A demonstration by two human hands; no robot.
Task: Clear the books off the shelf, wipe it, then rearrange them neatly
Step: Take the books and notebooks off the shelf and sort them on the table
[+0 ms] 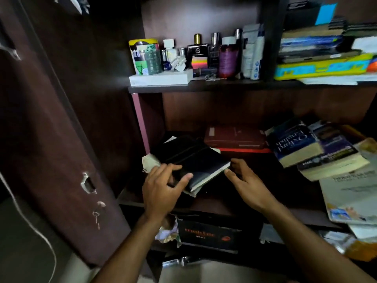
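Observation:
A black notebook with elastic bands [195, 158] lies tilted on other dark books at the left of the middle shelf [212, 203]. My left hand [163, 184] grips its near left corner, thumb on the cover. My right hand [244, 180] touches its right corner with the fingertips, fingers loosely bent. Behind it lie a maroon book [234, 135] on a red one. To the right an Oxford English dictionary [293, 141] leans on a stack of thick books [334, 156].
The upper shelf holds perfume bottles [204, 56] and, at right, stacked books [322, 58]. The brown cupboard door [53, 119] stands open at left. Below the middle shelf sit a black box [208, 234] and crumpled paper [167, 233]. Magazines [353, 197] overhang at right.

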